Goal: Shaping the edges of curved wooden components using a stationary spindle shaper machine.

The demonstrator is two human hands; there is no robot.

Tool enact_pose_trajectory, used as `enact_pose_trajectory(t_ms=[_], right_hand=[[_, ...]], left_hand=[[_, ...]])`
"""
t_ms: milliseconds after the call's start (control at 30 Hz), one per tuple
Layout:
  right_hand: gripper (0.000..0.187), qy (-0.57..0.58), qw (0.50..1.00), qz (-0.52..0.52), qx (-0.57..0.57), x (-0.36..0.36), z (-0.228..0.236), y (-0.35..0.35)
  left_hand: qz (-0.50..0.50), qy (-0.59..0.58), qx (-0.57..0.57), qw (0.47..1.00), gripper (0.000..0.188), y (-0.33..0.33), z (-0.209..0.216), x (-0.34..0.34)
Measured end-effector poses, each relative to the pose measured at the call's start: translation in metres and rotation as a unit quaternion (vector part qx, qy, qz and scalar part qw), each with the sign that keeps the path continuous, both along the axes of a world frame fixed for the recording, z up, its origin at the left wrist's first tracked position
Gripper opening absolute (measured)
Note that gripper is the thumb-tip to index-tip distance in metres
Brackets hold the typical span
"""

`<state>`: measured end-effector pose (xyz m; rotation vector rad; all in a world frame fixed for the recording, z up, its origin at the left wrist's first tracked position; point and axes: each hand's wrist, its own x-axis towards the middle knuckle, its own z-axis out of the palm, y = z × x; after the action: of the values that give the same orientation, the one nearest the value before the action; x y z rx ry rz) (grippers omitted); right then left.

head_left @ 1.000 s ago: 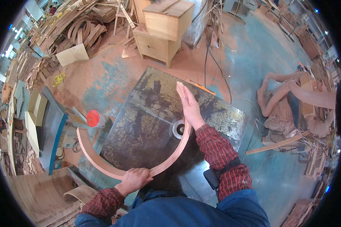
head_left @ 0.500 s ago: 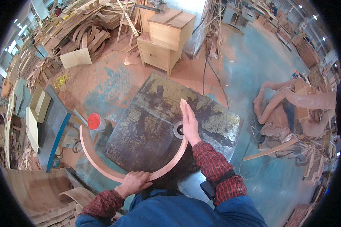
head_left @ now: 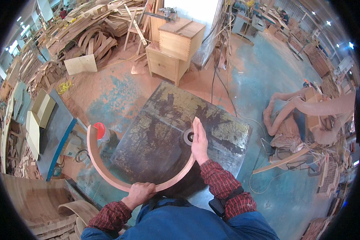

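Note:
A curved strip of pale reddish wood [head_left: 102,172], bent in a half circle, spans the space before me. My left hand [head_left: 139,194] is closed over its near, lowest part at the table's front edge. Along the strip's right end lies my right hand [head_left: 200,142], fingers stretched out flat against the outer side, thumb partly hidden. Just left of that hand, inside the curve, a round dark-centred spindle [head_left: 189,137] stands in the worn metal machine table [head_left: 148,136]. Whether strip and spindle touch is hidden by the hand. The strip's left end sticks out past the table.
A red bucket [head_left: 100,131] sits behind the strip's left end. Beyond the table stands a wooden cabinet [head_left: 163,64]. A grey panel with a blue edge [head_left: 62,149] is at left; curved boards [head_left: 82,208] lie near left. Dusty hoses [head_left: 284,106] and cables are at right.
Along the spindle the strip has shifted: its right tip came nearer to me with my right hand, while its left end swung farther away. My left hand still grips the near part.

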<state>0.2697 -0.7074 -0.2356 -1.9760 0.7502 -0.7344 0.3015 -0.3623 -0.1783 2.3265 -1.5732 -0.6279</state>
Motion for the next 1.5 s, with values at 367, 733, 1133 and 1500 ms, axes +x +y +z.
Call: enact_pose_trajectory(t_ms=[367, 733, 1133, 1500], right_hand=[[0.057, 0.025, 0.999, -0.029, -0.026, -0.017, -0.009, 0.022], [0.059, 0.032, 0.998, -0.054, -0.026, -0.033, -0.011, 0.042], [0.059, 0.033, 0.997, -0.067, -0.016, -0.04, -0.001, 0.059], [0.057, 0.026, 0.996, -0.089, 0.008, -0.047, -0.002, 0.077]], left_hand=[[-0.03, 0.011, 0.032, 0.999, 0.022, 0.025, -0.006, 0.008], [-0.069, 0.022, 0.019, 0.997, 0.021, 0.04, 0.005, 0.015], [-0.086, 0.014, 0.038, 0.995, 0.021, 0.056, -0.006, 0.02], [-0.093, -0.003, 0.052, 0.994, 0.022, 0.073, -0.011, 0.018]])
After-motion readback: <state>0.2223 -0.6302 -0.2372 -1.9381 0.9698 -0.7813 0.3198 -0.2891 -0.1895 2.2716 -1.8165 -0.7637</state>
